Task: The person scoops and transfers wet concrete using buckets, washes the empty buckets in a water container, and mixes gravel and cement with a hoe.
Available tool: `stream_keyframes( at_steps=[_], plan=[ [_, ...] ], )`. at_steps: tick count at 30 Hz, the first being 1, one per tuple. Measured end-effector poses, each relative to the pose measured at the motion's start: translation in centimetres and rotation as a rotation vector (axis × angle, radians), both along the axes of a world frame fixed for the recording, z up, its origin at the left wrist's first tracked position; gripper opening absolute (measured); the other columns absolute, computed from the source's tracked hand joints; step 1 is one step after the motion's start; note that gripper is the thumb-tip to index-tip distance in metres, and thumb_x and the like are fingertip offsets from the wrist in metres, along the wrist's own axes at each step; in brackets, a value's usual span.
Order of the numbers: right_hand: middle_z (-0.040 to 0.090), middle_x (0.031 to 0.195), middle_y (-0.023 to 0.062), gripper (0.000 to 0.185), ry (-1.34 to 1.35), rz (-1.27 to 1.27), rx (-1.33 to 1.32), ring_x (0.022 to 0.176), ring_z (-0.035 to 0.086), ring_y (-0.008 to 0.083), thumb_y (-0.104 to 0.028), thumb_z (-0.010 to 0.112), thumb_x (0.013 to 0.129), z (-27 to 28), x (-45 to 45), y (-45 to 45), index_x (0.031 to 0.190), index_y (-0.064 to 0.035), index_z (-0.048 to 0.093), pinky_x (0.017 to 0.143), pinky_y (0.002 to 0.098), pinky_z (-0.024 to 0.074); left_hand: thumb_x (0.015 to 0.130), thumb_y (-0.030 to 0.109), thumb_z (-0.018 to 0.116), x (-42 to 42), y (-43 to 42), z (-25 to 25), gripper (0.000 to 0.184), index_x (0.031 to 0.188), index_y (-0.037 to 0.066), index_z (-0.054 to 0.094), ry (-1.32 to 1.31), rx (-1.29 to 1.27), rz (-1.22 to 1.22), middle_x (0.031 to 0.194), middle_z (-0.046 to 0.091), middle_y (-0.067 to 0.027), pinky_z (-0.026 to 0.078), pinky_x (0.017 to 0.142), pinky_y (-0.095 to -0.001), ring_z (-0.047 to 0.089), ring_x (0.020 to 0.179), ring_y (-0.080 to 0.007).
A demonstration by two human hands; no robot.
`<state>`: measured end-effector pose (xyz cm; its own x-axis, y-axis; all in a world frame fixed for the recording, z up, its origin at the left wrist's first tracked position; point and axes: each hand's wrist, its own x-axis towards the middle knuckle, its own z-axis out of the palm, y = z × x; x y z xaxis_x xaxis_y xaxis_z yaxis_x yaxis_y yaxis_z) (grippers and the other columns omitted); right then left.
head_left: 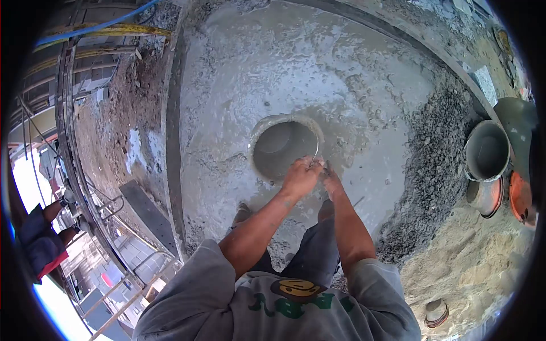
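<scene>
A round, cement-smeared bucket (278, 162) stands mouth-up in the wet mix, close in front of the person's legs, with a smooth grey inside. A thin, pale wire handle (317, 142) lies along its right rim. The left hand (301, 177) has its fingers drawn together on the near end of that handle; the right hand (333, 183) is curled just beside it (whether it grips anything, I cannot tell).

Around the bucket spreads a broad sheet of wet, grey, lumpy cement (227, 74), edged on the left by a long, straight grey board (173, 113) and at the far right by another long edging strip (409, 40). A dark grey gravel heap (438, 153) covers its right side, and pale brown sand (472, 261) lies nearer.

Beyond the gravel are a round, grey-lined bucket (488, 152) and a tilted, orange-rimmed pail (483, 196). On the left, a flat grey plank (148, 216) rests on brown dirt (125, 85) beside a metal scaffold frame (68, 113) (another person's legs (51, 213) show past it).
</scene>
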<state>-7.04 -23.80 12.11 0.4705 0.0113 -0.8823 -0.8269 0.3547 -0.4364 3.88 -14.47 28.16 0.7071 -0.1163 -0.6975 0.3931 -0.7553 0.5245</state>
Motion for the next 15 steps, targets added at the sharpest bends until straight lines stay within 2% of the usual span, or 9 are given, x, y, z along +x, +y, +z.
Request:
stream_keyframes(
  at_steps=[2, 3, 5, 6, 8, 10, 12, 13, 15],
  plan=[
    [0.044, 0.133, 0.0162, 0.089, -0.073, -0.152, 0.105, 0.123, 0.043, 0.0281, -0.03, 0.078, 0.068, -2.4, 2.5, 3.4, 0.137, -0.0003, 0.032, 0.099, 0.0371, 0.0369, 0.089, 0.03, 0.055, 1.6, 2.9, 2.4, 0.033, 0.108, 0.005, 0.064, 0.035, -0.09, -0.003, 0.092, 0.063, -0.0106, 0.046, 0.077, -0.0296, 0.058, 0.082, -0.0184],
    [0.049, 0.127, 0.0145, 0.079, -0.034, -0.244, 0.153, 0.117, 0.047, 0.0264, -0.026, 0.077, 0.068, -1.3, 4.3, 3.5, 0.132, -0.001, 0.039, 0.095, 0.0373, 0.0399, 0.09, 0.029, 0.055, 2.2, 4.2, 2.8, 0.033, 0.111, 0.006, 0.064, 0.055, -0.15, -0.008, 0.095, 0.063, -0.0105, 0.045, 0.079, -0.0296, 0.058, 0.085, -0.0184],
    [0.057, 0.112, 0.0114, 0.059, 0.081, -0.151, 0.21, 0.104, 0.054, 0.0234, -0.019, 0.073, 0.068, -2.5, 5.1, 2.2, 0.121, -0.0021, 0.052, 0.084, 0.0375, 0.0451, 0.09, 0.027, 0.055, 2.1, 6.9, 2.6, 0.031, 0.112, 0.007, 0.063, 0.104, -0.33, 0.03, 0.097, 0.063, -0.0089, 0.044, 0.081, -0.0301, 0.057, 0.086, -0.0173],
    [0.061, 0.104, 0.0099, 0.05, 0.133, 0.031, 0.226, 0.095, 0.058, 0.022, -0.017, 0.071, 0.069, -4.7, 5.0, 0.7, 0.115, -0.0025, 0.057, 0.079, 0.0376, 0.0473, 0.09, 0.026, 0.055, 2.4, 8.2, 1.9, 0.03, 0.113, 0.007, 0.063, 0.117, -0.432, 0.039, 0.098, 0.062, -0.008, 0.044, 0.082, -0.0303, 0.056, 0.087, -0.0167],
    [0.064, 0.093, 0.0067, 0.046, 0.181, 0.192, -0.001, 0.084, 0.06, 0.0223, -0.017, 0.068, 0.07, -3.8, 6.1, -1.0, 0.111, 0.0005, 0.059, 0.073, 0.0364, 0.0486, 0.091, 0.024, 0.055, 2.2, 10.2, -1.0, 0.028, 0.112, 0.008, 0.064, 0.1, -0.526, 0.184, 0.09, 0.061, -0.0038, 0.045, 0.074, -0.0291, 0.054, 0.079, -0.0139],
    [0.064, 0.093, 0.0122, 0.051, 0.075, 0.44, -0.463, 0.084, 0.062, 0.0322, -0.017, 0.064, 0.071, 1.8, 8.8, -1.8, 0.117, 0.0023, 0.056, 0.075, 0.0416, 0.0489, 0.091, 0.025, 0.055, 1.5, 12.2, -5.2, 0.027, 0.11, 0.009, 0.065, 0.142, -0.585, 0.356, 0.081, 0.058, -0.0003, 0.043, 0.065, -0.0275, 0.051, 0.069, -0.0112],
    [0.06, 0.101, 0.0241, 0.064, -0.132, 0.619, -1.07, 0.092, 0.059, 0.0432, -0.012, 0.061, 0.071, 2.9, 7.5, -1.8, 0.132, -0.0008, 0.043, 0.081, 0.0463, 0.0466, 0.092, 0.028, 0.055, -0.6, 13.8, -10.8, 0.027, 0.108, 0.01, 0.066, 0.262, -0.61, 0.561, 0.069, 0.054, 0.0026, 0.04, 0.054, -0.0255, 0.046, 0.059, -0.0085],
    [0.059, 0.103, 0.0267, 0.069, -0.092, 0.622, -1.143, 0.094, 0.057, 0.0453, -0.011, 0.06, 0.071, 3.5, 6.7, -0.5, 0.136, -0.0036, 0.037, 0.082, 0.0473, 0.0459, 0.091, 0.034, 0.056, -2.6, 14.0, -13.8, 0.03, 0.095, 0.008, 0.07, 0.321, -0.699, 0.631, 0.056, 0.045, 0.0053, 0.031, 0.045, -0.0246, 0.038, 0.049, -0.0063],
    [0.056, 0.106, 0.032, 0.08, -0.028, 0.62, -1.294, 0.096, 0.054, 0.0496, -0.01, 0.059, 0.072, 4.2, 5.5, 3.5, 0.144, -0.0092, 0.025, 0.085, 0.0492, 0.0444, 0.09, 0.037, 0.056, -8.0, 13.9, -19.8, 0.034, 0.08, 0.006, 0.067, 0.481, -0.712, 0.662, 0.053, 0.041, 0.0052, 0.031, 0.045, -0.0246, 0.037, 0.049, -0.0068]
  ],
)
